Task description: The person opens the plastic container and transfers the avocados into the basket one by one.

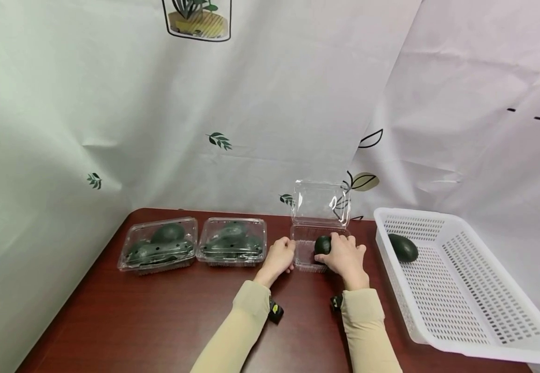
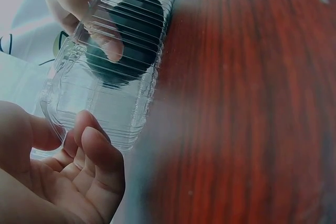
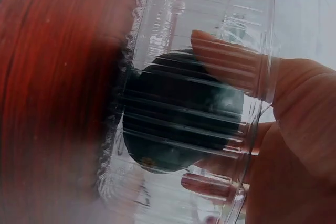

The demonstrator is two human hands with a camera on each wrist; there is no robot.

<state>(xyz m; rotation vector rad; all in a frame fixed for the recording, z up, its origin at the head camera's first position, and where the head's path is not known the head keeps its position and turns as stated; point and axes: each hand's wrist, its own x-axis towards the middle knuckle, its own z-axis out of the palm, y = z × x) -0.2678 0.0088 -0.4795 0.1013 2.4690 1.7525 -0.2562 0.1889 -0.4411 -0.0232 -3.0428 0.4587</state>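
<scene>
A clear plastic clamshell box (image 1: pixel 304 252) lies on the table, its lid (image 1: pixel 321 203) standing up at the back. My left hand (image 1: pixel 280 256) pinches the box's left rim between thumb and fingers, as the left wrist view shows. Reaching into the box, my right hand (image 1: pixel 348 257) grips a dark green avocado (image 1: pixel 322 245). Through the ribbed wall in the right wrist view, the avocado (image 3: pixel 178 114) appears low in the box, thumb on one side and fingers on the other.
Two closed clamshells, one at far left (image 1: pixel 158 246) and one nearer (image 1: pixel 231 242), hold several avocados. A white perforated basket (image 1: pixel 456 290) on the right contains one avocado (image 1: pixel 403 247). A white printed sheet (image 1: pixel 270 103) hangs behind the reddish-brown table (image 1: pixel 158 321).
</scene>
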